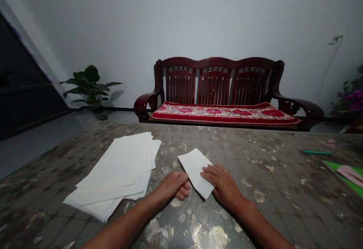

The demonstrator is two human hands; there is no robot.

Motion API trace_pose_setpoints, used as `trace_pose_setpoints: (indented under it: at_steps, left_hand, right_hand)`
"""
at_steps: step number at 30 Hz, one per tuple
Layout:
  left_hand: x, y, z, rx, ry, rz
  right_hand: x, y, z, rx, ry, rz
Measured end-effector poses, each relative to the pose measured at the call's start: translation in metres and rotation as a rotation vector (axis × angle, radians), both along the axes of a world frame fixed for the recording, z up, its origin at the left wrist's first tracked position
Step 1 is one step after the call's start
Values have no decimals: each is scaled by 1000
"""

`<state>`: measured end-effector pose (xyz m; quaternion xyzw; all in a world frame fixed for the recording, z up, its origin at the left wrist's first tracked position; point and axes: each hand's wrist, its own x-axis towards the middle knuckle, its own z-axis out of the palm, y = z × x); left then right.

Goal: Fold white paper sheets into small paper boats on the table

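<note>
My left hand [175,185] reaches in from the lower left, fingers curled, thumb and forefinger at the near left edge of a small folded white paper [195,167]; whether they pinch it, I cannot tell. My right hand [224,184] comes from the lower right, palm down, fingers spread over the paper's right edge, pressing rather than gripping. The paper lies slantwise between both hands on the patterned tabletop [272,203].

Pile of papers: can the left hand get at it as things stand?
Likely yes: nothing visible stands between the left hand and the pile of papers, though that hand is at the small sheet.
</note>
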<state>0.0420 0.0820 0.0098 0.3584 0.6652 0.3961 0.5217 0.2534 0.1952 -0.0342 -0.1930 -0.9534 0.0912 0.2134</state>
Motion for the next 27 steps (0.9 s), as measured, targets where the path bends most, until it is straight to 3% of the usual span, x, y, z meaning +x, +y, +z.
trace_pose_setpoints:
  at_steps: [3, 5, 9, 16, 22, 27]
  left_hand:
    - [-20, -9, 10, 227, 671, -136]
    - [-27, -9, 10, 405, 860, -241]
    - [-28, -3, -4, 533, 938, -413]
    - [-20, -6, -24, 573, 1072, -380]
    - [-17, -10, -20, 551, 1124, -353]
    - [-12, -13, -12, 516, 1043, -287]
  right_hand:
    - [2, -1, 1, -18, -22, -3]
    - [3, -2, 3, -26, -46, -7]
    - [7, -2, 3, -27, -50, 20]
    - [18, -7, 11, -1, -24, 103]
    - [15, -16, 23, -78, 47, 23]
    - [11, -18, 31, -194, 8, -76]
